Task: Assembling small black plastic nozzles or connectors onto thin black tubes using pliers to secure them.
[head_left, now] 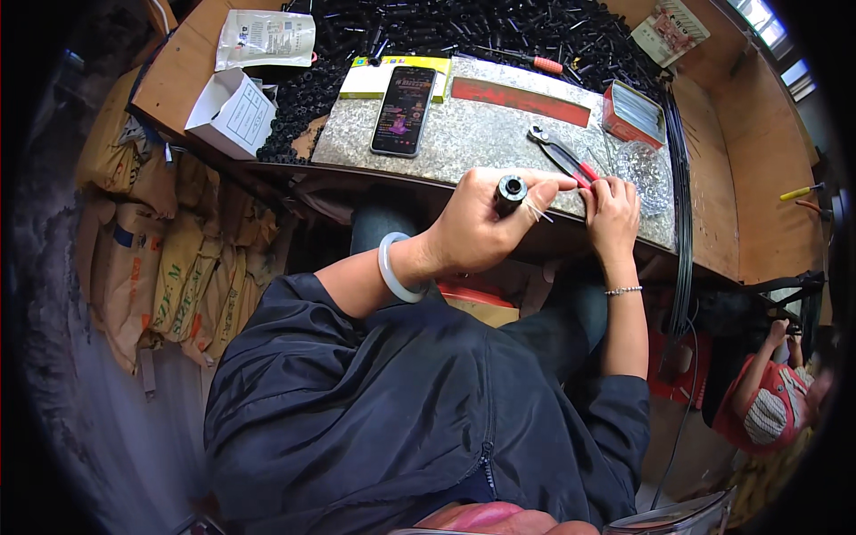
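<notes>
My left hand [477, 218] is closed around a short black tube [511, 191] with a ringed, hollow end facing up. Thin pale pins [539, 211] stick out between its thumb and fingers. At the table's front edge, the fingers of my right hand [613, 214] are bent and pressed together. They touch the end of the red-handled pincers [562, 156], which lie on the speckled tabletop [486, 134]; whatever is pinched there is hidden. My left fingertips reach close to the right ones. Beside my right hand sits a clear dish [644, 169] holding small shiny pieces.
A phone [404, 111] leans on a yellow-white box [364, 82]. Behind lies a heap of black parts [401, 31]. A red tin [634, 114] and long black rods [682, 196] are at right, a white carton [230, 111] at left. Another person [771, 401] sits lower right.
</notes>
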The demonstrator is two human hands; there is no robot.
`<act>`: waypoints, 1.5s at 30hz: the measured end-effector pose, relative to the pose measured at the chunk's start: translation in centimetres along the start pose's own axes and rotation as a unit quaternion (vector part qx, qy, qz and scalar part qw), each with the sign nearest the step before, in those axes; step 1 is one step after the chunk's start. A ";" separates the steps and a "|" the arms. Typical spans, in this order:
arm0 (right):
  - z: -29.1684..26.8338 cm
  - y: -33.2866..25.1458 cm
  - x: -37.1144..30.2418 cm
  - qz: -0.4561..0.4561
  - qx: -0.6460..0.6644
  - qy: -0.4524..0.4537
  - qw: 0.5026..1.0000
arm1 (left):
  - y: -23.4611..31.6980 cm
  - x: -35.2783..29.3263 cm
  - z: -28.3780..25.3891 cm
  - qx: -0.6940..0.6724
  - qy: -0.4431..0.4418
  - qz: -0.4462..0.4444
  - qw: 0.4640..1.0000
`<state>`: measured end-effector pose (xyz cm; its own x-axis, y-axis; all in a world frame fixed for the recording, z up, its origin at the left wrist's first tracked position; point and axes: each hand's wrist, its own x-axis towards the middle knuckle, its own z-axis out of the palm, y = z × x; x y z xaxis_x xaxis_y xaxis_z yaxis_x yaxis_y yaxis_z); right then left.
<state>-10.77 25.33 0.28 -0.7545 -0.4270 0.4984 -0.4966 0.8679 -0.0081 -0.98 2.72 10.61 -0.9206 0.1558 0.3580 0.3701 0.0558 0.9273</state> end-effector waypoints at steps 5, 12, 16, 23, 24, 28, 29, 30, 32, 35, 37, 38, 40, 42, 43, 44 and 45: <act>-1.2 -0.9 -1.5 0.057 0.098 -0.011 0.994 | -0.5 0.3 -0.7 0.008 0.034 -0.007 0.999; -14.5 -4.8 -2.0 -0.006 0.241 -0.032 0.970 | -1.4 1.0 -1.2 0.014 0.098 -0.028 0.995; -17.0 -6.1 -2.2 -0.009 0.079 0.022 0.997 | -2.7 1.6 -0.6 0.011 0.112 -0.023 0.993; -17.4 -6.6 -2.2 -0.080 -0.058 0.058 0.993 | -2.4 1.8 -0.6 0.005 0.109 -0.022 0.994; -17.4 -6.6 -2.2 -0.086 -0.070 0.063 0.992 | -2.3 1.7 -0.7 0.012 0.100 -0.026 0.995; -17.2 -7.0 -2.4 -0.081 -0.076 0.055 0.992 | -3.0 1.5 -0.4 -0.004 0.117 0.007 0.993; -17.1 -7.1 -2.4 -0.093 -0.078 0.058 0.991 | -3.2 1.4 -0.4 -0.005 0.115 0.023 0.993; -17.0 -7.1 -2.4 -0.104 -0.080 0.061 0.990 | -3.3 1.3 -0.5 -0.006 0.113 0.039 0.993; -16.9 -6.8 -2.6 -0.114 -0.043 0.032 0.992 | -2.7 1.1 -0.8 -0.002 0.089 0.023 0.996; -16.0 -5.1 -3.2 -0.112 0.273 -0.105 0.950 | -1.3 0.2 -1.2 -0.017 0.034 -0.014 0.999; -15.8 -4.6 -5.1 0.195 0.641 -0.421 0.611 | -0.9 -0.2 -1.0 -0.039 -0.001 -0.037 0.999; -15.2 -5.2 -5.5 0.205 0.723 -0.456 0.476 | -0.8 -0.3 -0.9 -0.039 -0.007 -0.014 0.999; -14.5 -6.6 -5.1 0.232 0.752 -0.536 0.303 | -0.4 -0.3 -1.0 -0.038 -0.024 -0.018 0.999; -13.7 -6.7 -5.4 0.179 0.671 -0.508 0.508 | -0.8 -0.7 -1.0 -0.015 -0.017 -0.004 1.000; -13.6 -7.1 -5.5 0.135 0.590 -0.442 0.662 | -1.0 -0.7 -0.9 0.006 -0.007 0.014 1.000; -14.5 -7.7 -5.4 0.095 0.489 -0.327 0.803 | -1.5 -0.7 -0.8 0.007 -0.008 0.013 1.000; -13.2 -7.5 -5.7 -0.034 0.362 -0.125 0.923 | -2.2 -0.6 -0.6 0.020 0.001 0.044 0.999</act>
<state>2.92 24.59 8.91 -0.7414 -0.5985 0.3035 -0.6345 0.4779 -0.6074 -1.31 1.89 8.37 -0.8848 0.1591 0.4380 0.4540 0.0822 0.8872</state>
